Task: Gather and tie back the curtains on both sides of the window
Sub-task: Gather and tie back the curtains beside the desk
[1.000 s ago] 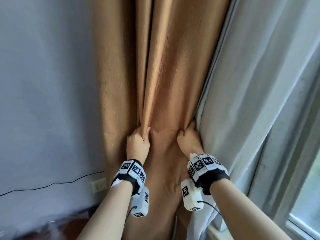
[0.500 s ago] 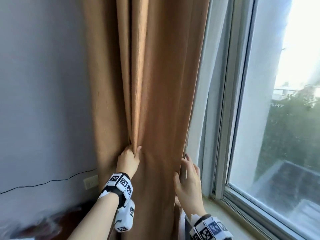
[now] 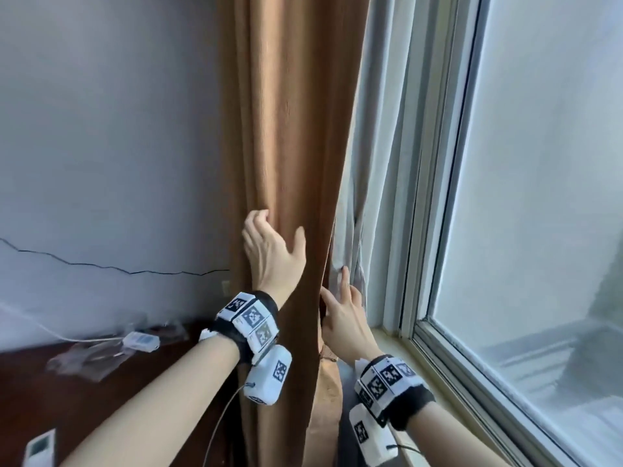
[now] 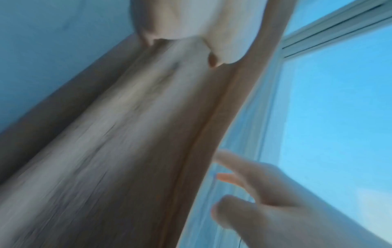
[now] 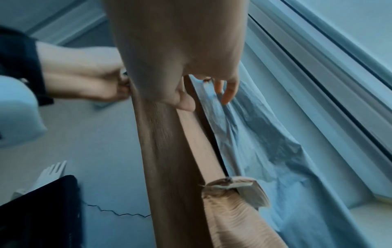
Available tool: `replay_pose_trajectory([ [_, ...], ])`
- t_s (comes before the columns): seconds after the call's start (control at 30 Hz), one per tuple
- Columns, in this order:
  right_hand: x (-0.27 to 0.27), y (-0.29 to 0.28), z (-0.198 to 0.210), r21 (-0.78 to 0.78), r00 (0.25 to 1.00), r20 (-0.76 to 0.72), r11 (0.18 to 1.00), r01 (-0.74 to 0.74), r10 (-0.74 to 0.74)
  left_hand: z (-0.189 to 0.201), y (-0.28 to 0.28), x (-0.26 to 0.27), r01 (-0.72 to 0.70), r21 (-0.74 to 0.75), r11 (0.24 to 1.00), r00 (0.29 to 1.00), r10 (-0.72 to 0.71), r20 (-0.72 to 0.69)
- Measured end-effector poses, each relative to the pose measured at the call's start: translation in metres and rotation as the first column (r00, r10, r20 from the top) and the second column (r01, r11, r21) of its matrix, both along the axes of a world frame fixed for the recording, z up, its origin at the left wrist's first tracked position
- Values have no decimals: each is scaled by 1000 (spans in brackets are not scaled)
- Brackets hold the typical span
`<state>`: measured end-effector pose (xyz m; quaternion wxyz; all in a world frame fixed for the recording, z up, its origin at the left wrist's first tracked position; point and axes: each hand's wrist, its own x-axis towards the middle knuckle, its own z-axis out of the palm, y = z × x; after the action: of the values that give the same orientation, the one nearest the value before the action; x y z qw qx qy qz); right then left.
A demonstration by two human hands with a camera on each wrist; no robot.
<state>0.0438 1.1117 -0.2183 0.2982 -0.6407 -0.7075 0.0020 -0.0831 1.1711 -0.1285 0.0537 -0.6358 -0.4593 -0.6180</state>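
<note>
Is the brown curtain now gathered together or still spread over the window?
Gathered: the brown fabric curtain hangs in a narrow folded column beside the grey wall, and the window glass is uncovered. No tie is visible around it.

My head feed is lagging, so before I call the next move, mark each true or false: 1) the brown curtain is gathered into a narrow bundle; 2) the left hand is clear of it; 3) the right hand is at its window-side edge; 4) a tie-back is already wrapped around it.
1) True: the brown curtain hangs gathered beside the wall.
2) False: the left hand curves around its front.
3) True: the right hand reaches in beside the pale sheer curtain, fingers extended.
4) False: no tie-back shows around it.
</note>
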Motion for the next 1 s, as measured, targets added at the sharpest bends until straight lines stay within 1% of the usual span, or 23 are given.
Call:
replay_pose_trajectory([
  [0.03,-1,-4,0,-10,1000,31,1000,0,1,7,-17,5,91,83,992,994,-85,-75],
  [0.07,-4,-11,-1,-18,999,49,1000,-13,14,12,-33,9,166,85,982,974,-151,-168],
  [0.1,-6,-16,-1,-19,997,65,999,-35,36,16,-42,14,203,31,979,951,-190,-244],
  [0.13,-6,-22,-1,-22,995,74,997,-69,71,19,-49,17,206,-57,977,933,-214,-289],
  [0.17,-3,-29,0,-35,991,70,993,-111,113,21,-53,19,190,-160,969,927,-230,-295],
  [0.23,6,-41,6,-78,986,28,984,-159,162,24,-59,20,159,-331,930,944,-242,-225],
  [0.27,12,-45,9,-78,986,-18,983,-164,164,25,-61,17,157,-372,915,953,-239,-185],
  [0.3,19,-49,11,-32,982,-108,987,-157,152,25,-62,13,160,-394,905,957,-240,-162],
  [0.33,26,-51,11,52,962,-243,992,-117,126,26,-64,8,162,-400,902,955,-245,-166],
  [0.37,34,-50,10,138,917,-390,990,-30,82,25,-65,2,163,-382,910,950,-249,-188],
  [0.4,43,-49,11,200,854,-518,977,77,39,25,-67,-2,170,-335,927,941,-253,-222],
  [0.43,52,-45,11,222,787,-617,961,165,7,24,-71,-7,186,-271,944,931,-258,-258],
  [0.5,70,-33,14,192,681,-731,942,275,-49,24,-81,-11,179,-174,968,913,-229,-337],
  [0.53,78,-27,17,157,651,-755,940,304,-85,23,-87,-11,141,-175,974,902,-199,-382],
  [0.6,94,-9,19,83,630,-766,951,298,-131,16,-93,-9,74,-206,976,887,-159,-433],
  [0.63,101,1,20,40,641,-754,964,261,-142,12,-90,-9,57,-214,975,900,-143,-413],
  [0.67,106,11,21,-2,672,-725,976,217,-151,9,-85,-9,44,-223,974,922,-126,-367],
  [0.73,111,27,22,-40,727,-677,992,120,-115,2,-79,-8,21,-279,960,965,-92,-246],
  [0.8,106,36,25,17,708,-706,1000,25,-6,0,-80,-4,19,-364,931,981,-88,-173],
  [0.87,95,43,28,111,631,-774,993,46,57,1,-85,0,34,-448,893,976,-125,-176],
  [0.9,89,47,30,136,567,-820,989,58,79,2,-86,1,14,-476,879,973,-122,-197],
  [0.97,85,55,30,116,446,-889,993,0,104,3,-85,5,-88,-483,871,955,-64,-290],
  [1.0,85,58,27,90,415,-905,996,-28,93,2,-83,8,-151,-477,866,935,-31,-352],
])
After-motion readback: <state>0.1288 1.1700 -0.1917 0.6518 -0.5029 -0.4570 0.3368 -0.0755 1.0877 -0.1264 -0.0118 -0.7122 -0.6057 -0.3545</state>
